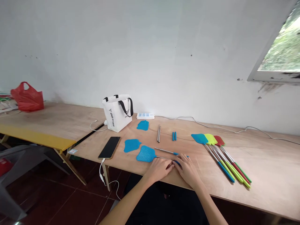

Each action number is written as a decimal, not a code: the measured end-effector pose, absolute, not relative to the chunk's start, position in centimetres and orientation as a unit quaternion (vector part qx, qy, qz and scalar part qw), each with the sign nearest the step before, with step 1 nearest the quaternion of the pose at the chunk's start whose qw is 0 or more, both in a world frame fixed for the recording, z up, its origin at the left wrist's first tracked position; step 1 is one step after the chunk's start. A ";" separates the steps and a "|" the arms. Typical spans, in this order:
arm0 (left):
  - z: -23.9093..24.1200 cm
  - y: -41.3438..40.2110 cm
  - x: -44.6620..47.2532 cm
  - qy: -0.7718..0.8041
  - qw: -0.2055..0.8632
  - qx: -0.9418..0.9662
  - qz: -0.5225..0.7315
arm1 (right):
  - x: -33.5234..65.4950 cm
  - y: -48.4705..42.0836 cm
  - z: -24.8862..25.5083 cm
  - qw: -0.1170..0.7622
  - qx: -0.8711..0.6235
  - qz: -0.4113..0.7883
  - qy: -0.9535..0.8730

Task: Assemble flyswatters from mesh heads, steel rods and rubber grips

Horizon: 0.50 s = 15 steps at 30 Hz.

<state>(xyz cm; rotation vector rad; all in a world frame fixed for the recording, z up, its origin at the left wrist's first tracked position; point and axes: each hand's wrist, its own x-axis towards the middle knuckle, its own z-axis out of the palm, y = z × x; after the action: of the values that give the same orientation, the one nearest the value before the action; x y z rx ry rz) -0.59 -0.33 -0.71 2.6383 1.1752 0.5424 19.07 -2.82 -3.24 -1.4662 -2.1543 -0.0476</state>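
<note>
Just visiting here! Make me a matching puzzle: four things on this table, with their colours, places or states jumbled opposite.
1. Smartphone
2. Tote bag
3. Loose metal tubes
4. Fly swatter

A. Silver
B. Blue head, rod running to the left hand
C. White, with black handles
D. Dark screen, cable attached

Pairs: 1-D, 2-C, 3-A, 4-B

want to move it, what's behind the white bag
The wall shows behind the white bag; anything directly behind its body is covered and can't be seen. The power strip sits to its right, uncovered.
</note>
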 end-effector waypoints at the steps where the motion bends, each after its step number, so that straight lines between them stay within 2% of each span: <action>1: -0.7 -0.4 -0.6 0.398 0.103 0.893 0.185 | 19.0 -2.9 -3.2 0.266 -0.546 -0.023 -0.794; 7: -0.6 -0.3 -0.7 0.406 0.112 0.887 0.189 | 19.1 -2.9 -3.4 0.283 -0.618 -0.094 -0.727; 15: -0.4 -0.1 -0.8 0.419 0.130 0.879 0.187 | 19.5 -2.5 -3.9 0.281 -0.625 -0.038 -0.727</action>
<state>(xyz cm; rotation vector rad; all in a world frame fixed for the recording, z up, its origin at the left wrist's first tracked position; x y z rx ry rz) -0.84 -0.10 -0.36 2.5533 1.2183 0.5427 19.53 -2.53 -3.90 -1.6745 -1.9483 -0.1016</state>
